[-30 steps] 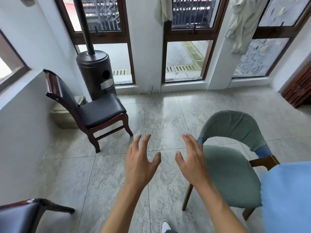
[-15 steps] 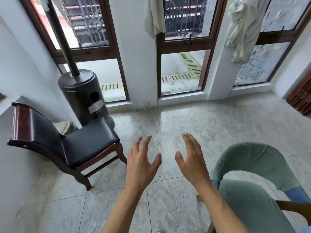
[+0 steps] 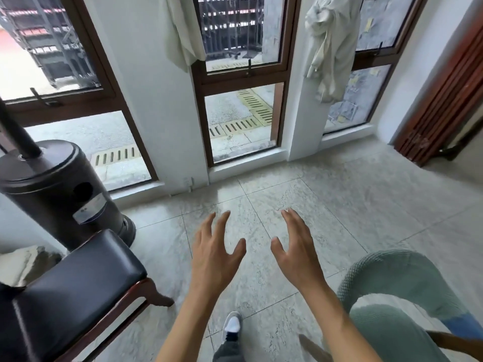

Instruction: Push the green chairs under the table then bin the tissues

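Note:
A green chair [image 3: 402,286] with a curved knitted back and wooden arms stands at the lower right, partly cut off by the frame. My left hand [image 3: 214,254] and my right hand [image 3: 298,252] hover side by side over the floor tiles, fingers spread, holding nothing. The right hand is just left of the green chair's back and not touching it. No table, tissues or bin are in view.
A dark wood chair with a black seat [image 3: 73,288] stands at the lower left. A black cylindrical heater [image 3: 55,194] stands behind it by the windows. Tall windows [image 3: 240,100] face me; a folded wooden door [image 3: 441,105] is at the right. My foot [image 3: 232,325] shows below.
The view has moved forward and turned right. The black chair slid to the lower left, the green chair to the lower right corner. Both hands stay open in the same pose.

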Demonstrator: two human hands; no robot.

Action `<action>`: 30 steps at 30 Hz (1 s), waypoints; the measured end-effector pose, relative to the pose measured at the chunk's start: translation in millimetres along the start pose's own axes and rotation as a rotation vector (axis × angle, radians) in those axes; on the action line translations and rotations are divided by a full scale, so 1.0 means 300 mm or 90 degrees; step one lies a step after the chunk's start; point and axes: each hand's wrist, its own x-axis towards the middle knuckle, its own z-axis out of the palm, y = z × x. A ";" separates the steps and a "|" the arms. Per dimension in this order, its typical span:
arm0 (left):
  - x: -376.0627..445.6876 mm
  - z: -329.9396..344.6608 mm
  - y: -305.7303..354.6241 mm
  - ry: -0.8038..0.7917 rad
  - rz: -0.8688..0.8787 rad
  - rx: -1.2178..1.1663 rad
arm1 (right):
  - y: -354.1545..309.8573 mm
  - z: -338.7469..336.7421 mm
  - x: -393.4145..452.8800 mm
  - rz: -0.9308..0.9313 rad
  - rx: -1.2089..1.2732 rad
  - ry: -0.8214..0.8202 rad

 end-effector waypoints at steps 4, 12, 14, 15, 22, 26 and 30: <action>0.257 0.087 -0.029 -0.037 0.035 -0.020 | 0.049 0.051 0.201 0.048 -0.012 0.034; 0.699 0.230 -0.011 -0.126 0.123 -0.058 | 0.123 0.084 0.517 0.149 -0.031 0.111; 0.770 0.275 0.007 -0.148 0.145 -0.071 | 0.145 0.078 0.557 0.179 -0.034 0.127; 0.795 0.293 0.017 -0.156 0.155 -0.077 | 0.154 0.073 0.569 0.187 -0.034 0.132; 0.924 0.466 0.145 -0.228 0.225 -0.120 | 0.280 -0.017 0.640 0.270 -0.062 0.198; 0.963 0.578 0.256 -0.267 0.271 -0.135 | 0.373 -0.094 0.649 0.316 -0.068 0.245; 0.997 0.721 0.395 -0.320 0.331 -0.143 | 0.492 -0.188 0.648 0.363 -0.067 0.304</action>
